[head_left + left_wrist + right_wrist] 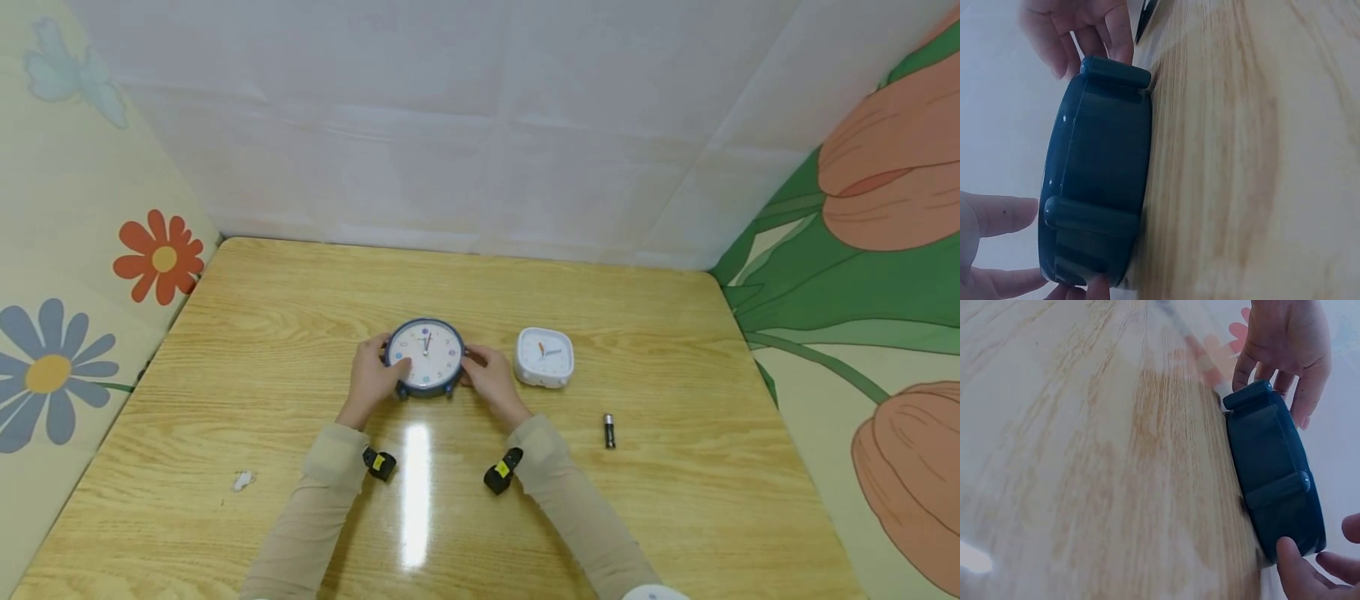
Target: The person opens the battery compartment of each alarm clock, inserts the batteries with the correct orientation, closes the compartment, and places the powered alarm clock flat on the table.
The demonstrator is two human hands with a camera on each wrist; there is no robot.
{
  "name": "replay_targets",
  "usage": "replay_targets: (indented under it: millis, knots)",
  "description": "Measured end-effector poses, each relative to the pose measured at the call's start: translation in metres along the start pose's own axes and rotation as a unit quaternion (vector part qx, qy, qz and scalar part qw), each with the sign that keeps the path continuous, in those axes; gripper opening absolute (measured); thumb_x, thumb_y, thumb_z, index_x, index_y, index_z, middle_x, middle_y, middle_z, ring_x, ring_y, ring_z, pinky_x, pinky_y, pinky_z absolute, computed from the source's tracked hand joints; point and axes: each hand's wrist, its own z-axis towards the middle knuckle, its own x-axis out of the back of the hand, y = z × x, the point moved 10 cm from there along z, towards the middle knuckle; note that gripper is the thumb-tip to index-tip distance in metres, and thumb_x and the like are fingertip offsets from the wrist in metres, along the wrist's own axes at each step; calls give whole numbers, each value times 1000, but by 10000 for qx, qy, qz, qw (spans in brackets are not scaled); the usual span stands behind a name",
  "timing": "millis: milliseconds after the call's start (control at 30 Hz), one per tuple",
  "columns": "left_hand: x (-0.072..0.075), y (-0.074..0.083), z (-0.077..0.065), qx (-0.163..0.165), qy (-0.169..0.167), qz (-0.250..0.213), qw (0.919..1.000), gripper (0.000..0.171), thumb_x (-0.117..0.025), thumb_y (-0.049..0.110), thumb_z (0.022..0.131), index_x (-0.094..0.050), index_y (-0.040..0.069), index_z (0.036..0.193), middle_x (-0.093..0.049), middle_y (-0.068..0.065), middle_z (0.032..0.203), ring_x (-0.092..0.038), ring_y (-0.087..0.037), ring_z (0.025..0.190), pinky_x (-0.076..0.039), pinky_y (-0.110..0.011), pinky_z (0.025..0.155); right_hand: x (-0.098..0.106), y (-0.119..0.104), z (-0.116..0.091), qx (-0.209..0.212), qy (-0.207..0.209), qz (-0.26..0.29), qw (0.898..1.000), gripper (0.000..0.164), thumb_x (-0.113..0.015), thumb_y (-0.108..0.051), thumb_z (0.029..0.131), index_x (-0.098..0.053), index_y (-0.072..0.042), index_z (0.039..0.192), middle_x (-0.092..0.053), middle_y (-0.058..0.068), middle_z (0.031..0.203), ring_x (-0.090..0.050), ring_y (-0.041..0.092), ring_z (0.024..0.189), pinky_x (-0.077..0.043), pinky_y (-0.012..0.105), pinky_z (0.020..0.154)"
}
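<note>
A round alarm clock (426,355) with a dark blue case and a white dial lies face up on the wooden table between both hands. Its two stubby feet point toward the person; one foot (1091,215) shows in the left wrist view. My left hand (372,377) grips the clock's left side, thumb over the edge of the dial and fingers by the case. At the opposite side, my right hand (491,383) holds the rim, with a fingertip (1288,549) on the blue side wall in the right wrist view. The clock's back is hidden.
A small white square clock (544,358) stands just right of the right hand. Nearer the person lies a black battery (609,431) with a silver end. A pale mark (242,481) shows on the table (300,283) at front left. Printed cloth walls border the table.
</note>
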Motion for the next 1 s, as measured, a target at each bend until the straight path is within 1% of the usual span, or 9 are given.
replay_targets:
  millis: [167, 300, 433, 533, 600, 700, 800, 900, 1000]
  knots:
    - [4, 4, -5, -128, 3, -58, 9999, 58, -59, 12, 85, -35, -9, 134, -36, -29, 127, -44, -39, 110, -42, -43, 92, 4, -9, -7, 279, 76, -407, 9988, 33, -55, -5, 88, -56, 1, 121, -59, 16, 105, -60, 20, 77, -53, 29, 65]
    - [7, 12, -10, -367, 67, 35, 9993, 55, -59, 13, 86, -38, -9, 132, -38, -29, 125, -44, -40, 110, -42, -45, 92, 7, -14, -13, 502, 92, -662, 9965, 32, -57, -7, 87, -58, -1, 118, -61, 14, 105, -60, 22, 83, -53, 29, 67]
    - [16, 18, -16, -618, 401, 287, 9969, 53, -60, 13, 84, -42, -9, 128, -40, -30, 124, -37, -42, 114, -32, -52, 97, 10, -20, -19, 838, 86, -882, 9925, 29, -58, -8, 87, -60, 0, 115, -62, 15, 104, -61, 23, 85, -52, 28, 68]
    - [23, 21, -20, -715, 673, 278, 9948, 49, -61, 13, 83, -47, -9, 124, -44, -29, 120, -39, -41, 110, -33, -53, 94, 13, -26, -23, 1089, 73, -1027, 9887, 29, -58, -9, 87, -60, 3, 113, -62, 16, 104, -61, 23, 84, -52, 27, 69]
    - [26, 24, -23, -774, 812, 178, 9935, 44, -62, 13, 82, -51, -9, 119, -48, -27, 114, -44, -39, 103, -37, -49, 89, 15, -28, -26, 1181, 56, -1076, 9871, 30, -58, -10, 87, -60, 3, 113, -62, 16, 105, -62, 23, 83, -52, 27, 68]
    - [31, 27, -27, -843, 1011, -53, 9913, 34, -64, 10, 81, -58, -8, 109, -57, -22, 100, -51, -33, 89, -44, -39, 77, 18, -32, -30, 1274, 22, -1147, 9852, 29, -58, -11, 87, -60, 4, 112, -62, 16, 104, -61, 23, 82, -52, 27, 68]
    - [32, 31, -31, -972, 1073, -288, 9890, 23, -64, 7, 80, -62, -8, 98, -61, -18, 85, -54, -26, 75, -45, -27, 65, 20, -34, -34, 1310, 38, -1187, 9842, 27, -58, -12, 88, -62, 4, 110, -64, 14, 100, -61, 22, 81, -51, 28, 68]
    - [30, 33, -35, -1068, 991, -353, 9887, 16, -63, 5, 81, -62, -6, 92, -60, -15, 77, -53, -22, 69, -43, -20, 58, 22, -37, -39, 1379, 12, -1050, 9849, 24, -58, -9, 88, -62, 6, 107, -64, 14, 94, -61, 24, 80, -51, 30, 68]
    - [27, 35, -39, -1163, 837, -383, 9889, 12, -63, 5, 81, -62, -4, 89, -59, -13, 75, -51, -19, 67, -42, -19, 56, 25, -39, -44, 1418, -26, -825, 9865, 23, -58, -6, 87, -61, 9, 104, -65, 16, 89, -62, 30, 80, -52, 34, 68]
